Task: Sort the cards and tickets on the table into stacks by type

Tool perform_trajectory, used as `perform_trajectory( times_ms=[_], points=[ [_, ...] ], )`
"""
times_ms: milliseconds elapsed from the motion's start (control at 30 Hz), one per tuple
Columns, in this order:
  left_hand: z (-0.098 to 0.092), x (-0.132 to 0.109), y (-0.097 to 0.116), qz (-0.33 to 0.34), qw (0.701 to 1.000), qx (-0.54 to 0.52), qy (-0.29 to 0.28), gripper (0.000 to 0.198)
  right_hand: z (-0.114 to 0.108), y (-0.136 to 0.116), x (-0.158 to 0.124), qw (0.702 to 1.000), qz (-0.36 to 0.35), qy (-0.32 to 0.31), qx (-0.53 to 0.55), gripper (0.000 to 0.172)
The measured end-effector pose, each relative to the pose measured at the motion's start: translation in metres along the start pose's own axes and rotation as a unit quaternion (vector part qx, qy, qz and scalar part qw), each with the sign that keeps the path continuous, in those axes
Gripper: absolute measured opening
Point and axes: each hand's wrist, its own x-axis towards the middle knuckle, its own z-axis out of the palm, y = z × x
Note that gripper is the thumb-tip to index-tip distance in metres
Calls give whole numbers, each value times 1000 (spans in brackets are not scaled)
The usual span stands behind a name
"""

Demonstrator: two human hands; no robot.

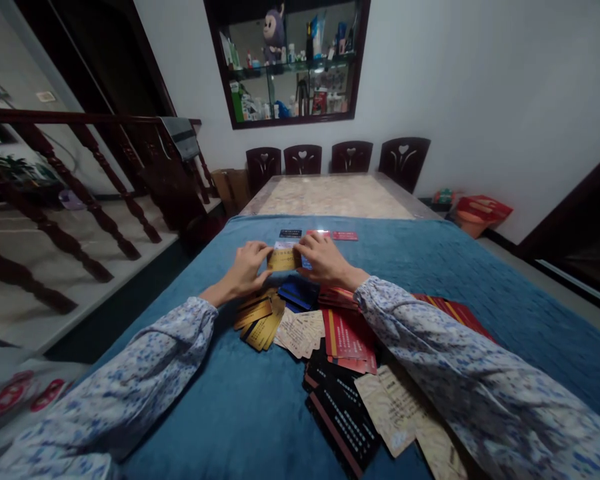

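**Gold card held in both hands over the card heap**

Both hands meet near the middle of the table, above the blue cloth [480, 267] that covers its near half. The left hand [247, 267] pinches the left end of a gold card [283, 259] with narrow, curled fingers. The right hand [325, 260] closes on its right end, and something pale and blue shows just under that hand.

Toward the cloth's far edge, a black card [290, 233] and a red card [344, 235] lie flat in a short row, apart from the rest.

Nearer the person, most of the cards lie in loose, overlapping groups: a gold stack [260, 320] under the left wrist, blue cards [297, 293] beside it, beige cards [300, 331], red cards [350, 333] and black cards [343, 413] toward the near edge.

By the look of it, the laying-out has barely begun: only a few cards sit singly in the far row, and the bulk remains heaped. Beyond the cloth, the bare tabletop [330, 197] runs to a row of chairs [350, 157].
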Motion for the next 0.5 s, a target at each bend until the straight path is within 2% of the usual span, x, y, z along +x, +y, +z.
perform_trajectory(
  times_ms=[233,500],
  points=[
    [6,36,16,-5,997,14,-74,48,-11,22,-4,996,33,-75,-30,39],
    [21,68,21,-3,993,8,-120,45,-2,52,-4,992,57,-111,-11,36]
  ],
)
